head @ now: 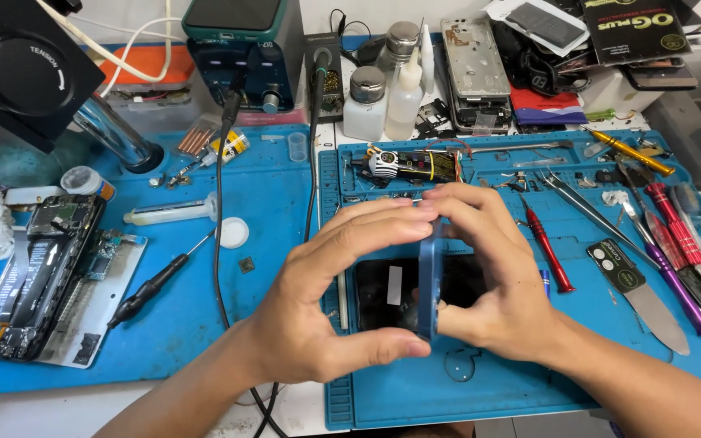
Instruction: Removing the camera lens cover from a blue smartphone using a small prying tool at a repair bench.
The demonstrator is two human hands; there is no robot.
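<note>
Edgewise, the blue phone [429, 280] stands upright, long axis vertical, pinched between left hand [326, 304] and right hand [492, 276].

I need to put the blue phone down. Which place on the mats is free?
Free: left mat between black screwdriver and left hand; right mat's front edge below the hands. Crowded: tools by red screwdriver, opened phone far left.

Two hands: left hand [318, 312], right hand [492, 280], one blue phone [429, 280] between them. Two red screwdrivers [547, 243], one purple [679, 284], one yellow [628, 152]. Two blue mats [269, 182], three bottles [367, 101].
</note>
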